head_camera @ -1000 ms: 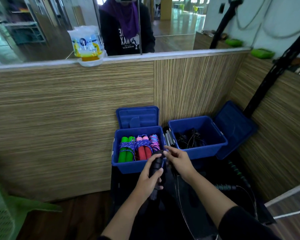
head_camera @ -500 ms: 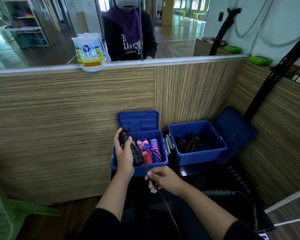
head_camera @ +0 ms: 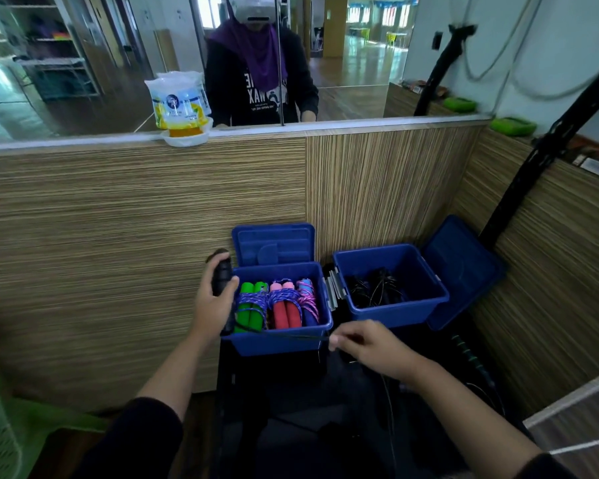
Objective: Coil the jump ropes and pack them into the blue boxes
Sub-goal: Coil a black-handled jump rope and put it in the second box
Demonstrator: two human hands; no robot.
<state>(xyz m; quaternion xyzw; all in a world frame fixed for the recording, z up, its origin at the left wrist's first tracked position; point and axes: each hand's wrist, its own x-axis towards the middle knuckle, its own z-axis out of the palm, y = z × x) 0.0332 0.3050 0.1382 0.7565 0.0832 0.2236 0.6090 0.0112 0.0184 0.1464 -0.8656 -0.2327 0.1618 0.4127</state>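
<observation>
While my left hand [head_camera: 212, 302] is gripping the black jump-rope handles [head_camera: 222, 275] | my right hand [head_camera: 367, 344] is pinching the thin black cord [head_camera: 291, 336] | beside the open blue plastic box [head_camera: 281, 342].

Well above our hands we see a plastic bag [head_camera: 179, 102] in a white bowl [head_camera: 186, 137] on the ledge [head_camera: 360, 126].

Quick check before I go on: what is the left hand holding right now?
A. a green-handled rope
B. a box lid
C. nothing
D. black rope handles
D: the left hand grips black handles upright beside the left box, while their thin cord runs across to the right hand, which pinches it.
</observation>
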